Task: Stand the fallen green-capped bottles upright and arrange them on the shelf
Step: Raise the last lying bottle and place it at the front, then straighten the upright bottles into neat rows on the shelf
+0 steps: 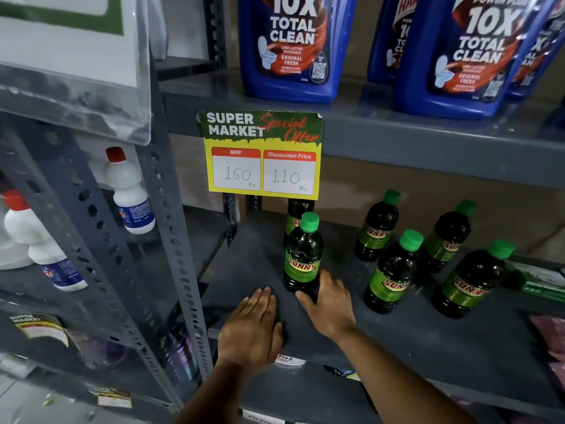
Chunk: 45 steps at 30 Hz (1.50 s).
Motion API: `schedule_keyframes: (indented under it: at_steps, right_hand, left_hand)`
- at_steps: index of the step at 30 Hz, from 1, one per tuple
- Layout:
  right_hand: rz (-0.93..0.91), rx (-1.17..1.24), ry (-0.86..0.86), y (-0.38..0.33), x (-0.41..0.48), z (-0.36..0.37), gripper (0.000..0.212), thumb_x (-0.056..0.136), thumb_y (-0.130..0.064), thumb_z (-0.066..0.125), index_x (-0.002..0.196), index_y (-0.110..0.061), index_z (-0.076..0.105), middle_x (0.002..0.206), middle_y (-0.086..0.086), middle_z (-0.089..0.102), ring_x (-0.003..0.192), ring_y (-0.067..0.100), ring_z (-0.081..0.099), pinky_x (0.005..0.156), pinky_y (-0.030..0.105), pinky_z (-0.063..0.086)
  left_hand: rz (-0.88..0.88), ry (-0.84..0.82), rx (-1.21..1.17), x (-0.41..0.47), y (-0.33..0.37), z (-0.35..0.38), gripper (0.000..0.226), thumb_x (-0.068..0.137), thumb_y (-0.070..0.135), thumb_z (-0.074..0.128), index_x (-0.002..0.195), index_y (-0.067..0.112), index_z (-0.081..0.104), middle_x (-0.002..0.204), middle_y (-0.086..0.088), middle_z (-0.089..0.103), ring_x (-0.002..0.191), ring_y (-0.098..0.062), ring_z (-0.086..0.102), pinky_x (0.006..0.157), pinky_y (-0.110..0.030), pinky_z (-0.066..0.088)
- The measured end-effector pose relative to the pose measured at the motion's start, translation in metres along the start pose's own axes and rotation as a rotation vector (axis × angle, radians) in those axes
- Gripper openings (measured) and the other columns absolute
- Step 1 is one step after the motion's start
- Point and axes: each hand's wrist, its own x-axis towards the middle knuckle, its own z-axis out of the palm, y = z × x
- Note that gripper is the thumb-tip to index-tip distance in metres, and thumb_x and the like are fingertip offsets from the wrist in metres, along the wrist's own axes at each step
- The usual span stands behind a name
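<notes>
The right hand point(330, 304) lies at the foot of the nearest green-capped bottle point(302, 255), its grip spread wide and flat rather than closed: the fingers point(328, 281) touch the bottle's base on its right side, the thumb reaches under the front of it, and nothing is clasped. That bottle stands upright on the grey shelf point(412, 338), directly above this grip. The left hand point(253, 328) rests palm down on the shelf just to the left of the right hand, its grip also open and flat, holding nothing, with the fingertips short of the bottle and apart from it. Behind the nearest bottle, farther from the right grip, a second bottle point(298, 209) stands partly hidden by a yellow and green price card point(263, 154) hanging from the shelf above. To the right of the right grip four more green-capped bottles stand upright in two loose pairs: one point(391, 273) near, one point(377, 228) behind it, one point(449, 237) farther right at the back, and one point(472, 281) farthest right at the front. Blue cleaner bottles point(290, 47) sit on the upper shelf.
</notes>
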Motion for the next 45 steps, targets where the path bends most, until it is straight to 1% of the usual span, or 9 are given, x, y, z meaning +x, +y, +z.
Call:
schedule_keyframes:
  at_steps: [8,13,16,19,25,29,37,40,45]
  right_hand:
    - [-0.055,0.144,0.006,0.004,-0.011,-0.003,0.077,0.09,-0.041,0.056,0.151,-0.014,0.019,0.148,0.007,0.041,0.136,0.023,0.035,0.112,0.032,0.029]
    - [-0.166,0.25,0.232,0.038,-0.095,-0.033,0.049,0.083,-0.043,0.063,0.129,-0.033,0.05,0.119,-0.019,0.053,0.115,-0.014,0.039,0.097,0.004,0.026]
    - [0.034,0.309,0.454,0.092,-0.128,-0.063,0.047,0.068,-0.056,0.072,0.108,-0.039,0.053,0.099,-0.015,0.058,0.093,0.009,0.057,0.087,0.024,0.046]
    - [0.369,0.322,0.519,0.15,-0.115,-0.105,0.079,0.06,-0.074,0.067,0.114,-0.018,0.052,0.107,0.014,0.058,0.098,0.029,0.059,0.084,0.044,0.053]
    - [0.477,0.429,0.409,0.17,-0.062,-0.152,0.113,0.064,-0.028,0.089,0.149,-0.012,0.018,0.153,0.013,0.033,0.139,0.032,0.035,0.108,0.043,0.036]
    - [0.462,0.444,0.415,0.165,-0.038,-0.157,0.094,0.064,-0.022,0.089,0.139,-0.015,0.031,0.135,0.009,0.053,0.122,0.032,0.052,0.087,0.034,0.04]
    - [0.541,0.372,0.408,0.174,-0.028,-0.16,0.072,0.063,-0.03,0.088,0.119,-0.011,0.046,0.11,0.008,0.064,0.104,0.031,0.061,0.075,0.032,0.043]
    - [0.517,0.364,0.416,0.168,-0.035,-0.163,0.057,0.064,-0.025,0.086,0.106,-0.02,0.047,0.09,-0.004,0.059,0.091,0.026,0.061,0.072,0.032,0.045]
    - [0.478,0.375,0.443,0.169,-0.068,-0.151,0.057,0.061,-0.026,0.086,0.105,-0.021,0.049,0.095,-0.001,0.061,0.085,0.022,0.061,0.07,0.033,0.047]
  left_hand:
    - [-0.01,-0.038,0.011,-0.002,0.001,-0.007,0.054,0.087,0.036,0.042,0.123,0.001,0.06,0.13,-0.017,0.059,0.119,-0.028,0.056,0.105,-0.034,0.028]
    - [-0.034,-0.054,0.045,0.001,0.001,-0.006,0.055,0.088,0.037,0.04,0.123,0.001,0.06,0.13,-0.015,0.059,0.119,-0.026,0.056,0.104,-0.033,0.027]
    - [-0.038,-0.057,0.061,0.0,0.001,0.001,0.056,0.091,0.037,0.033,0.124,0.0,0.059,0.132,-0.016,0.057,0.12,-0.027,0.055,0.105,-0.034,0.026]
    - [-0.038,-0.041,0.079,0.002,0.001,0.003,0.058,0.091,0.037,0.031,0.123,-0.003,0.058,0.131,-0.018,0.056,0.118,-0.03,0.056,0.105,-0.036,0.026]
    - [-0.039,-0.032,0.096,0.001,0.003,0.002,0.063,0.095,0.038,0.024,0.119,-0.007,0.06,0.127,-0.023,0.058,0.114,-0.034,0.058,0.103,-0.037,0.027]
    - [-0.049,-0.032,0.108,0.001,0.007,0.002,0.057,0.087,0.032,0.035,0.118,-0.008,0.06,0.126,-0.023,0.059,0.114,-0.034,0.059,0.102,-0.036,0.027]
    - [-0.039,-0.06,0.145,0.002,0.0,0.006,0.066,0.096,0.04,0.016,0.125,-0.006,0.056,0.132,-0.02,0.055,0.12,-0.032,0.054,0.104,-0.038,0.027]
    - [-0.057,-0.052,0.14,0.004,-0.001,0.005,0.061,0.093,0.037,0.026,0.125,-0.006,0.056,0.133,-0.02,0.054,0.121,-0.032,0.053,0.104,-0.039,0.029]
    - [-0.062,-0.061,0.126,0.004,0.003,0.004,0.058,0.089,0.032,0.032,0.124,-0.008,0.055,0.131,-0.023,0.054,0.12,-0.035,0.053,0.103,-0.042,0.032]
